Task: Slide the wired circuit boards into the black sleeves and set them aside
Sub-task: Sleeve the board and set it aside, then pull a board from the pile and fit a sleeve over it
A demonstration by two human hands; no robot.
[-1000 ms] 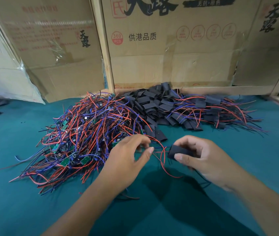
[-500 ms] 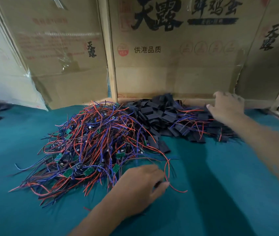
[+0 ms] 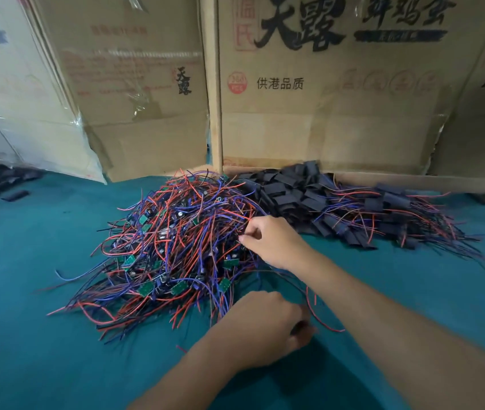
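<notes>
The right hand (image 3: 274,242) reaches into the tangle of wired circuit boards (image 3: 170,250) on the desk (image 3: 413,291), fingertips pinching among the wires; exactly which is unclear. The left hand (image 3: 262,327), blurred, is curled round something dark. The black sleeves (image 3: 291,192) are heaped behind.

A teal felt-covered table (image 3: 28,291) is backed by upright brown cardboard boxes (image 3: 324,119) printed with black Chinese characters. Clear plastic wrap (image 3: 22,137) is seen over the leftmost box.
</notes>
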